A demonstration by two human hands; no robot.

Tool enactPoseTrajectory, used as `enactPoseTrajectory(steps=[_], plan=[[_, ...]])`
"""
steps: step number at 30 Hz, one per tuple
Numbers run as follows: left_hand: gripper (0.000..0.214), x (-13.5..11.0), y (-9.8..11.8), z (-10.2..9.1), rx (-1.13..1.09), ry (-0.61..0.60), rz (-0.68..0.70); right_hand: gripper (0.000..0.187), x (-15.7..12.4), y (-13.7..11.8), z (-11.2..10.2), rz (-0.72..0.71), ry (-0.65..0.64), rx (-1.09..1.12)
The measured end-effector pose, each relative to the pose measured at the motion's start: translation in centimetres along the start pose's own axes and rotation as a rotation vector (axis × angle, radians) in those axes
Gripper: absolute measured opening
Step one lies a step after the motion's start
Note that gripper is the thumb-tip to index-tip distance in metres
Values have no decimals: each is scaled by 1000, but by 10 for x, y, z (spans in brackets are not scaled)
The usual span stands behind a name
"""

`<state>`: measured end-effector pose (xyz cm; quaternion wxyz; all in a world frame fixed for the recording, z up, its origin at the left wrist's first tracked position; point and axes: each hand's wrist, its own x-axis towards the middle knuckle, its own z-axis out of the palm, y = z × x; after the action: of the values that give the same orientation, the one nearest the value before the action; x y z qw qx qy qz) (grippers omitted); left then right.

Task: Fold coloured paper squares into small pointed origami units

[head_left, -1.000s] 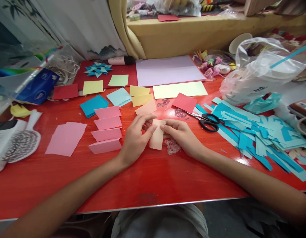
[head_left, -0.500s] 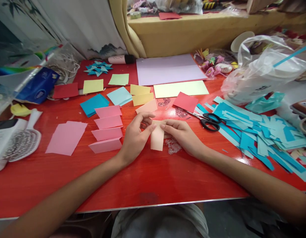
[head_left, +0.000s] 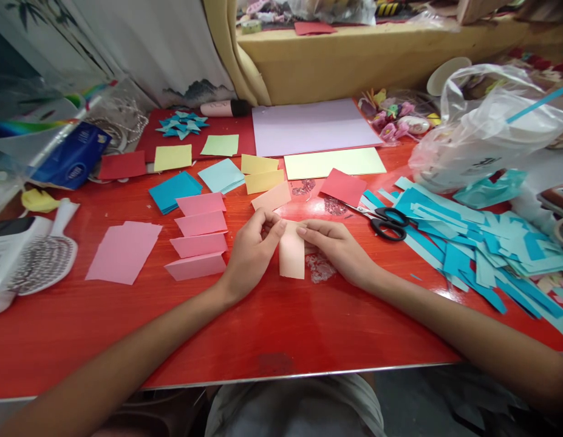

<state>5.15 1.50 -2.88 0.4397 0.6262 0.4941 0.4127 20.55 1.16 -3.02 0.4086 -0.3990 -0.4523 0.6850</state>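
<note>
A pale peach piece of paper [head_left: 292, 255] is held between my hands above the red table, its lower end hanging towards me. My left hand [head_left: 254, 252] pinches its top left corner between thumb and fingers. At the top right corner, my right hand [head_left: 336, 246] grips it the same way. Just beyond the left hand lies another peach paper [head_left: 271, 196], creased. To its left stand several folded pink papers [head_left: 200, 246] in a column. Black-handled scissors [head_left: 387, 222] rest to the right of my right hand, blades near a red paper square [head_left: 343, 186].
Flat pink sheets [head_left: 124, 252] and a hairbrush [head_left: 47, 258] are at left. Blue paper strips [head_left: 481, 249] are heaped at right below a plastic bag [head_left: 486, 133]. Blue squares [head_left: 174, 191], yellow papers [head_left: 263, 181] and a lilac sheet [head_left: 313, 126] lie farther back.
Both hands keep hold of the peach paper at its top corners. Its hanging part looks slightly wider and turned a little. The whole view has shifted slightly.
</note>
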Motion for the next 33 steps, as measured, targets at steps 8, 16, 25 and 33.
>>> enactPoseTrajectory(steps=[8,16,25,33], plan=[[19,-1,2,-1,63,-62,-7,21,-1,7,-6,-56,70,-121],[19,0,3,-1,117,-171,-5,21,6,4,-10,-72,139,-28],[19,-1,2,0,120,-158,-1,18,10,6,-14,-136,212,97],[17,-3,1,-1,105,-160,-21,16,18,4,-24,-198,347,149]])
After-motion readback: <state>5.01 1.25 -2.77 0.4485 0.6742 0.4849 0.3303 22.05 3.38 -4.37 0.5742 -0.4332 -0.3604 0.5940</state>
